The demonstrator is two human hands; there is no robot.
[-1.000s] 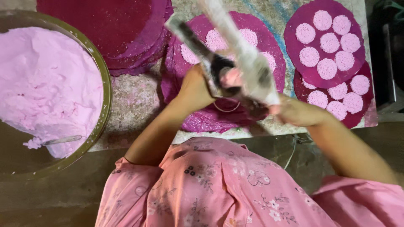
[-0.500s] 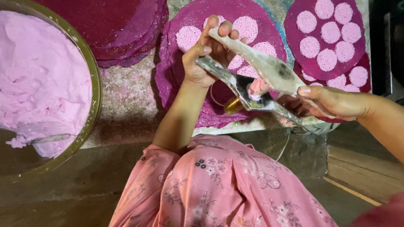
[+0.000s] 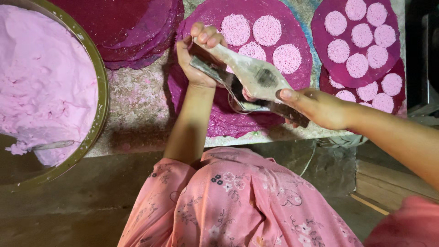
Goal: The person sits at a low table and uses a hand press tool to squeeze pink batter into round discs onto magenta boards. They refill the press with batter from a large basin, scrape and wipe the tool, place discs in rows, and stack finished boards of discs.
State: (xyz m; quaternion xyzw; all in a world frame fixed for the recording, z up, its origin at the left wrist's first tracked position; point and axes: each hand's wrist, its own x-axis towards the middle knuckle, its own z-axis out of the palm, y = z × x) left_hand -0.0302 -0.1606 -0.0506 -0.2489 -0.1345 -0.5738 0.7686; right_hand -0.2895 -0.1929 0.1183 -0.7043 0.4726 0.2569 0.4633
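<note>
Metal press tool (image 3: 249, 84) held in both hands above the purple mat (image 3: 292, 27).
Left hand (image 3: 201, 55) fingers wrapped round its handles; right hand (image 3: 318, 107) clasping its lower end.

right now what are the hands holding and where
Both hold a metal press tool: left hand grips its far handle end, right hand its near end.

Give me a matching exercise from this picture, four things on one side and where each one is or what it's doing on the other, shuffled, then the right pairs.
Things:
1. left hand
2. right hand
3. big bowl of pink batter
4. spoon

Places or states:
A. lying in the batter
B. at the left edge
C. gripping the far end of the metal press
D. thumb on the press's near end

Pairs: 1-C, 2-D, 3-B, 4-A
</note>
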